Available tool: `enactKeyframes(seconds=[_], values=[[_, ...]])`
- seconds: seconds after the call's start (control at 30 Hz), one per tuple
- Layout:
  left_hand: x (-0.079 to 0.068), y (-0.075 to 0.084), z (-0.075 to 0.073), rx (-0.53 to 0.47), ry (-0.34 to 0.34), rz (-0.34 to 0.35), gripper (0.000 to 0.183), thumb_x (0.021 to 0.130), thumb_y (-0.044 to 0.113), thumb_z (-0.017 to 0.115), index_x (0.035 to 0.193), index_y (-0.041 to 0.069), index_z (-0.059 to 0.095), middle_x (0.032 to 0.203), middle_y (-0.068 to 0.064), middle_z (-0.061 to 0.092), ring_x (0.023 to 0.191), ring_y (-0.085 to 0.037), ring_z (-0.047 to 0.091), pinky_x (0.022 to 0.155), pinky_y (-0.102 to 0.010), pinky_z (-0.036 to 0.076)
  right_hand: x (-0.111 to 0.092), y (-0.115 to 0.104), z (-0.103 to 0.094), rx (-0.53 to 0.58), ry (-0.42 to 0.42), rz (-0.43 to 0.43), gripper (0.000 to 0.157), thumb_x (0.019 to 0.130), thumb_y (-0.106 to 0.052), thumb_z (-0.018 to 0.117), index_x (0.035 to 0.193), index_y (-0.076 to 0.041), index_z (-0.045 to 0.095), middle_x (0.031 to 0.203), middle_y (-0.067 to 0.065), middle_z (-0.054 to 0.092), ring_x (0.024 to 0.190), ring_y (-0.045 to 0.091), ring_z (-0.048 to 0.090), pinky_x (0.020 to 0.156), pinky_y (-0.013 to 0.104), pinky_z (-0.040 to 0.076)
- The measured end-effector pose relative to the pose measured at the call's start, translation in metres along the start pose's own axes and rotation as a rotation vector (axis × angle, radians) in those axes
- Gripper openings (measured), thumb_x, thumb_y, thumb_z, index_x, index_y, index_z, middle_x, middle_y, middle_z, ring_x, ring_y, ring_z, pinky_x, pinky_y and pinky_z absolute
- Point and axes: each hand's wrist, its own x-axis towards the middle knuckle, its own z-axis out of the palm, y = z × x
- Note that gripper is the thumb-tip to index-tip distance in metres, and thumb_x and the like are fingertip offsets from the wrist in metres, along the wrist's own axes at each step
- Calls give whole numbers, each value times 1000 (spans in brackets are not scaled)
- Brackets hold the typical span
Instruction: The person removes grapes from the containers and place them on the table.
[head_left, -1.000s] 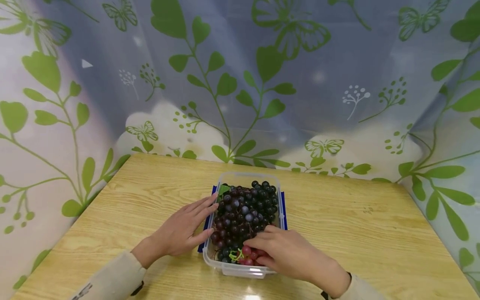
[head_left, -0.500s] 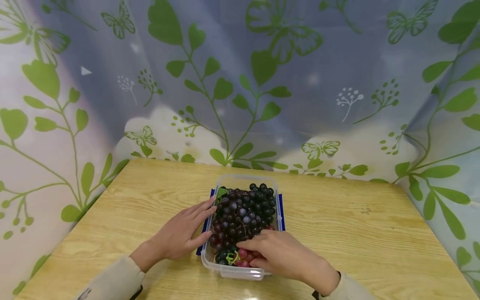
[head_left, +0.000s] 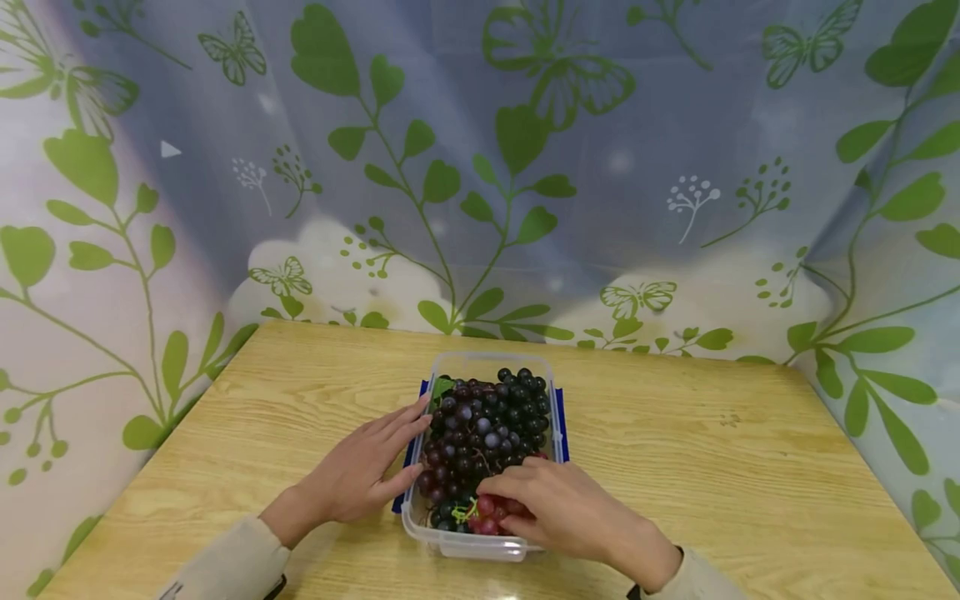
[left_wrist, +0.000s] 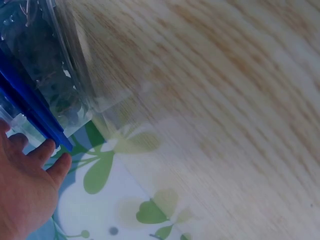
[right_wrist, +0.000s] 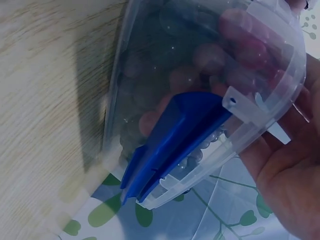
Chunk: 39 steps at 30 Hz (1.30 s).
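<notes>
A clear plastic container full of grapes stands on the table. Bunches of dark grapes fill most of it, with a green leaf at the far left corner. My left hand rests against the container's left rim, fingers straight and spread. Over the near right rim, my right hand reaches in, thumb and fingers curled around a small bunch of red grapes with a green stem. The right wrist view shows red grapes through the wall; some fingertips are hidden.
Blue latches hang unfastened at the container's sides; one latch lies by my left fingers, another latch below my right hand. Behind the wooden table hangs a leaf-and-butterfly patterned cloth.
The whole head view has shifted slightly. My right hand's fingers have moved a little over the red grapes, staying at the near right corner. The left hand keeps its place on the rim.
</notes>
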Motion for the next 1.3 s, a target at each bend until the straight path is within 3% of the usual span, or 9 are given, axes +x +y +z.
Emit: enactKeyframes(seconds=[0.33, 0.97, 1.3], values=[[0, -1, 1, -1, 6, -2, 57, 100, 40, 43, 149, 12, 34, 158, -2, 16, 140, -21, 25, 106, -49, 32, -4, 1, -2, 71, 72, 33, 32, 88, -22, 70, 120, -18, 66, 107, -10, 66, 88, 5, 57, 71, 23, 50], [-1, -2, 5, -13, 4, -18, 58, 101, 42, 42, 150, 15, 31, 159, 0, 15, 140, -21, 25, 106, -49, 32, -9, -16, -32, 138, 268, 1, 40, 85, -14, 74, 124, -18, 64, 103, -8, 65, 82, 3, 55, 65, 21, 49], [-1, -4, 7, -21, 18, -11, 58, 101, 42, 43, 151, 15, 31, 159, 1, 14, 140, -20, 25, 106, -49, 32, -16, -26, -61, 295, 306, 99, 38, 90, -12, 68, 127, -16, 61, 107, -4, 63, 86, 7, 59, 67, 22, 54]])
